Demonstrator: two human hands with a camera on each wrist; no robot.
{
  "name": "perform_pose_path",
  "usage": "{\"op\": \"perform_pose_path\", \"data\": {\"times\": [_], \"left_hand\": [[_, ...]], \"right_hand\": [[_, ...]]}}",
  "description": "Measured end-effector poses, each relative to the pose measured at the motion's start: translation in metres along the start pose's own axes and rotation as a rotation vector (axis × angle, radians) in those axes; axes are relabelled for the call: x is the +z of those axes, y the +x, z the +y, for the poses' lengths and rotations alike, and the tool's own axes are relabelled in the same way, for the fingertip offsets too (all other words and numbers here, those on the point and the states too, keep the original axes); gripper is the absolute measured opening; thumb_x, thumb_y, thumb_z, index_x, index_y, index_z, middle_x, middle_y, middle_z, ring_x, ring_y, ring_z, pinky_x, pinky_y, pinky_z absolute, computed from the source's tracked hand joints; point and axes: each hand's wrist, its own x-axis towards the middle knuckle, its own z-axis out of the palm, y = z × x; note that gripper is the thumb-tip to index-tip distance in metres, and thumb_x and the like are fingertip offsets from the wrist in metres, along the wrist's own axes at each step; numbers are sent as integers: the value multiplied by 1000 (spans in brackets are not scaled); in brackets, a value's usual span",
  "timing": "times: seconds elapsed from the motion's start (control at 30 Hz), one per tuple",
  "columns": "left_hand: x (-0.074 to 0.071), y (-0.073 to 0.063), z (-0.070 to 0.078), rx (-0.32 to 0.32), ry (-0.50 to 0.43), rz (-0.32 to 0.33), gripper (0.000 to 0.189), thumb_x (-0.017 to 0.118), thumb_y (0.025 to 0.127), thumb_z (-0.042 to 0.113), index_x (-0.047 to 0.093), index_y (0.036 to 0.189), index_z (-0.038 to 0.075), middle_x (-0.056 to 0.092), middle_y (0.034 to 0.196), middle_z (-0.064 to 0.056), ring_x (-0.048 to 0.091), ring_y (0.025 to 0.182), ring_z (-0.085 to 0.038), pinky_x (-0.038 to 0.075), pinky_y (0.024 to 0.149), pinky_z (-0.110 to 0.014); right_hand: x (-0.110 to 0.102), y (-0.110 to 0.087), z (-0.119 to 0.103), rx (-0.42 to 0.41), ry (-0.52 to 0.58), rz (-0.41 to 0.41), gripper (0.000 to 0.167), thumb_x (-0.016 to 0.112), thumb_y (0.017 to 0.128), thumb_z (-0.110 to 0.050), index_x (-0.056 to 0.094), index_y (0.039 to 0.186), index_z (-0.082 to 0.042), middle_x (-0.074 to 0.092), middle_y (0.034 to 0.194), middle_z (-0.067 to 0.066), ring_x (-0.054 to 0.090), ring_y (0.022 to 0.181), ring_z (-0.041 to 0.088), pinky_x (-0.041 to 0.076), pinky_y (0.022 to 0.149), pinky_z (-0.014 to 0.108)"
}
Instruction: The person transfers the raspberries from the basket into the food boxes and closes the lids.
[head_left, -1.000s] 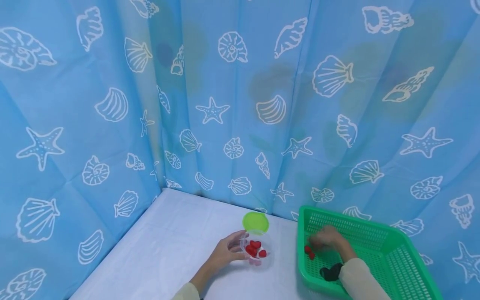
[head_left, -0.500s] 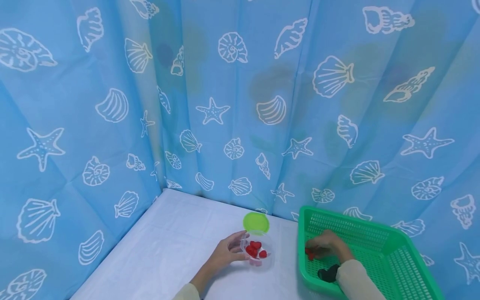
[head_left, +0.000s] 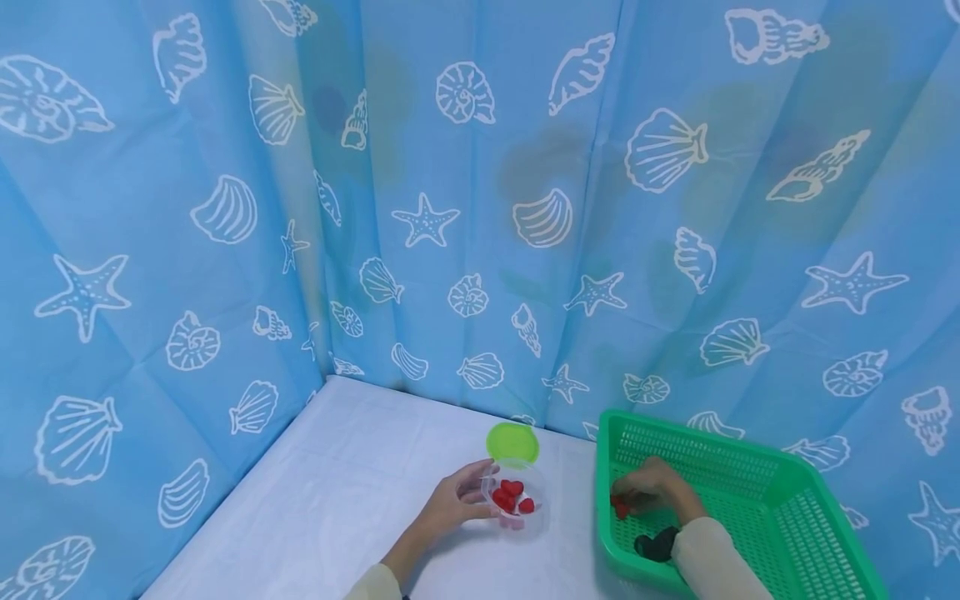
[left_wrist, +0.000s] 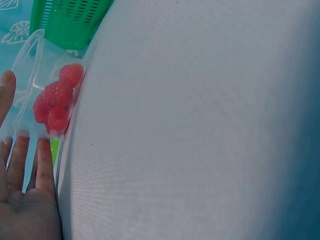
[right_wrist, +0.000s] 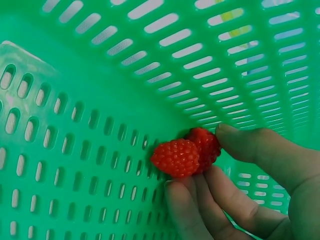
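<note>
Right hand (head_left: 652, 483) pinches rear raspberry (right_wrist: 207, 146) in green basket (head_left: 720, 462); front raspberry (right_wrist: 175, 158) touches it, grip there unclear, may drop if loose. Left hand (head_left: 447, 505) grips clear cup (left_wrist: 51, 64); hard squeeze could tip it.

Berries (head_left: 507, 497) in cup (head_left: 540, 520), lid (head_left: 512, 442) behind, basket (head_left: 697, 446) right

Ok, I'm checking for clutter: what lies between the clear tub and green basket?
In the head view, only white tabletop separates clear tub and green basket.
</note>
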Motion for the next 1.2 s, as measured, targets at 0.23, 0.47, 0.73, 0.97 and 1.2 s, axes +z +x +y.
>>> {"op": "perform_pose_path", "data": {"times": [0.23,0.47,0.73,0.97,1.2], "left_hand": [[0,-1,0,6,-16,-8,72,77,85,19,42,148,19,52,142,-2,52,128,-26,48,99,-37],[0,-1,0,7,-18,-9,74,78,83,19,43,148,20,52,142,-3,52,127,-25,48,99,-35],[-1,0,0,1,-19,-4,75,79,83,20,42,148,19,53,142,-2,52,127,-26,47,100,-38],[-2,1,-3,-6,-10,-1,75,79,82,23,43,148,20,53,141,0,52,127,-24,48,99,-35],[-2,2,-3,-1,-3,-2,75,79,82,22,43,148,20,53,141,-1,52,128,-25,48,99,-35]], "right_hand": [[-1,2,1,-8,-3,4,24,76,77,-8,67,88,12,69,82,20,70,72,30,60,67,38],[-8,6,2,-51,-11,59,22,76,73,-6,68,81,12,69,74,18,70,69,28,60,66,38],[-21,5,-4,-158,-39,147,18,76,77,-14,73,80,4,70,73,8,65,66,19,57,65,38],[-28,-1,-9,-232,188,143,37,64,93,-10,59,118,17,67,103,25,69,91,33,56,83,46],[-32,-5,-12,-272,359,200,42,66,93,-11,56,123,16,66,110,21,70,91,19,55,88,42]]}}
